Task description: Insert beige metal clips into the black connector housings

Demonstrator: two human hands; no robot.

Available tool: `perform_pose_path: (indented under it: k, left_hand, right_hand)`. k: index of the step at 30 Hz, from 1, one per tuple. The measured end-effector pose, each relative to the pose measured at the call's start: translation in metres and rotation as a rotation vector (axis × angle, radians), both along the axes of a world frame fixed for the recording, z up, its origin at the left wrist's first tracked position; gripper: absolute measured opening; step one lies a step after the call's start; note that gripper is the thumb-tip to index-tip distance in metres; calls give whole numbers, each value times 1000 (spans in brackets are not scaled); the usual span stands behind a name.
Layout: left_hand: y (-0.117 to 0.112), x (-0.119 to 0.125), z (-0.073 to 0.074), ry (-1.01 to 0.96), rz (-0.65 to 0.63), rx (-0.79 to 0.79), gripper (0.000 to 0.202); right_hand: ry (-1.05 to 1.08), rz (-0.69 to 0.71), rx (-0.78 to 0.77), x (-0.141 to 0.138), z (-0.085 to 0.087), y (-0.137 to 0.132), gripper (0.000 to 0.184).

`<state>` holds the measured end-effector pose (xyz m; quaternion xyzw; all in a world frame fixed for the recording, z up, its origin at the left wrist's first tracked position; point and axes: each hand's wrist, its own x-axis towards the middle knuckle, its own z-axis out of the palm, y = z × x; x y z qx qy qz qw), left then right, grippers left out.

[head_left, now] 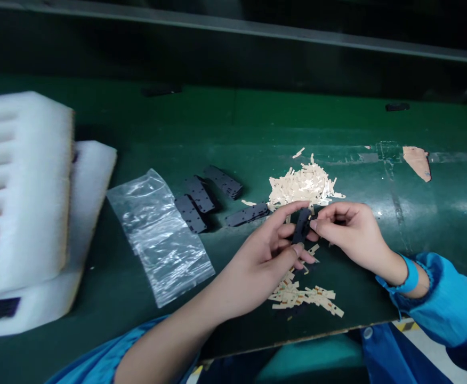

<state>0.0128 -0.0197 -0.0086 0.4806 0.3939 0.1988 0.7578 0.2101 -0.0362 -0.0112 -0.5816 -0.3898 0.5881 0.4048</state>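
Note:
My left hand (263, 258) is closed around a small black flat plate (301, 225), held tilted between thumb and fingers. Thumb and forefinger of my right hand (351, 232) pinch at the plate's right edge; whatever is between those fingertips is too small to make out. Beyond the hands lies a heap of cream-coloured small strips (303, 184). A smaller scatter of similar strips (307, 296), some with orange-brown parts, is spread below them near the table edge. Left of my left hand rest several stacks of black plates (247, 214) like the held one.
A clear plastic bag (165, 240) lies flat left of the plates. White foam trays (45, 197) with slots stand stacked at the far left. A brownish torn piece (417, 162) sits at the right on the green table (233, 138). Single black pieces (397, 107) lie along the back.

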Motion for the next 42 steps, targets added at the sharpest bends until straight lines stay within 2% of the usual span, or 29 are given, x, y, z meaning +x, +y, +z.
perform_pose_path:
  k: [42]
  left_hand:
    - [-1,2,3,-7,-1,-18,58]
  right_hand:
    - [-66,-1,-5,-2,-1,-1,5]
